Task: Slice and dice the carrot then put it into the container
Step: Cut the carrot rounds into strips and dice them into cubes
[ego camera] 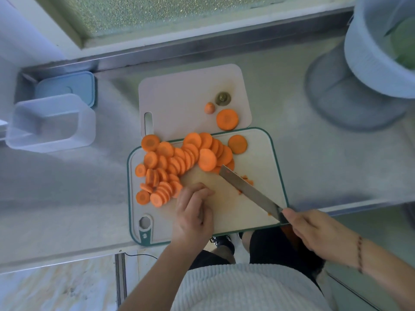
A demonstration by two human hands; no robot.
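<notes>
Here the carrot slices [179,162] lie heaped on the green-rimmed cutting board [265,167], the container [51,124] standing well apart to the left. The right hand [314,230] grips the knife [249,191], its tip touching the pile; the left hand [193,212], fingers loosely curled, rests beside the slices, holding nothing.

A steel counter [314,153] ran below a frosted window [179,12]. At the far right stood a pale blue colander-like bowl [370,63] on a round grey base [336,97], with something green [404,43] inside it. A black shoe [222,241] showed on the floor under the counter's near edge, beside pale patterned flooring [56,286]. A thin black cable [139,255] ran there too.
</notes>
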